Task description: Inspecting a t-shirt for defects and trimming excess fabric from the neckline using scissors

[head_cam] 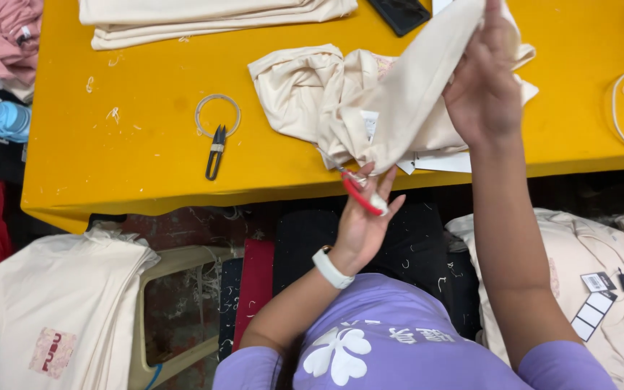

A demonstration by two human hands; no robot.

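The right hand (482,79) pinches the cream garment (370,94) taut above the yellow surface (146,144) while the left hand (362,213) closes its fingers on red-handled snips (361,193) at the hem just above them; tension should hold and the blades stay clear of the fabric

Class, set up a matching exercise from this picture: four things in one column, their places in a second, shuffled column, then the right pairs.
Things:
1. red thread snips
2. black thread snips
3. cream garment
4. blue water bottle

Places:
A. lying alone on the yellow table
B. at the far left edge, off the table
C. in the left hand
D. lifted by the right hand

Pairs: 1-C, 2-A, 3-D, 4-B
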